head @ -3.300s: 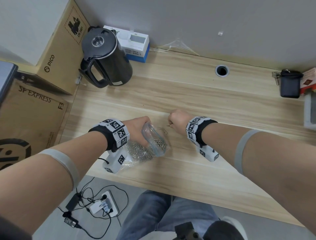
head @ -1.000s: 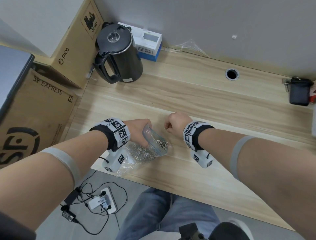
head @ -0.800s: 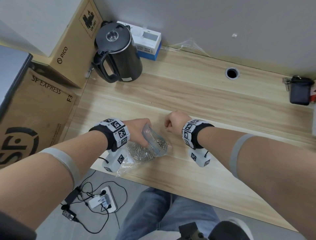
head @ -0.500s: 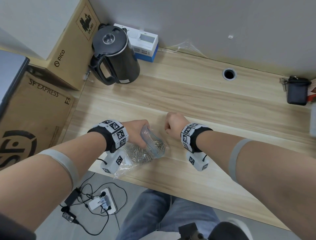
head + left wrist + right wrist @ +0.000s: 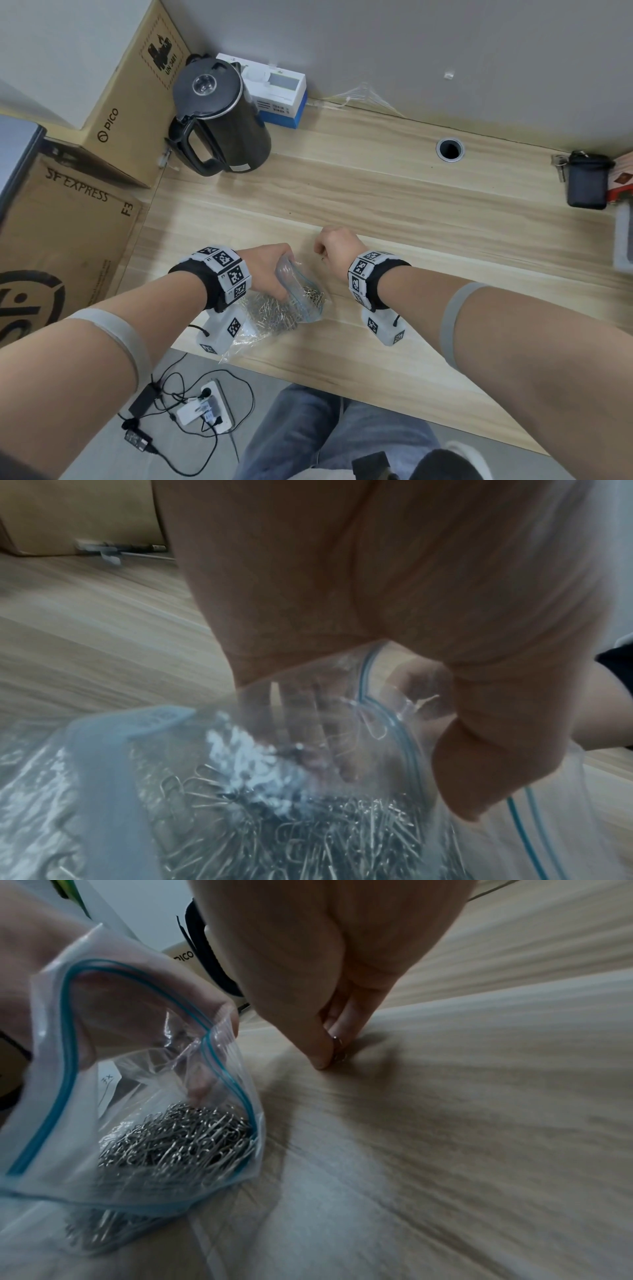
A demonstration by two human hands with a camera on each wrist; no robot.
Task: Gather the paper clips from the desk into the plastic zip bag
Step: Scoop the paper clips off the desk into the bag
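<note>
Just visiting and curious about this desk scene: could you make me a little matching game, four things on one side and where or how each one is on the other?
Things:
1. kettle
2. zip bag
3. right hand
4. black pouch

States:
A. far right of the desk
B. held open, paper clips inside
C. far left corner, lid shut
D. pinching a small clip at the desk

Pairs: 1-C, 2-B, 3-D, 4-A

Black wristbands (image 5: 212,291) ringed with white checker-marked blocks, grey bands (image 5: 455,318) round both forearms, blue jeans (image 5: 308,431).
</note>
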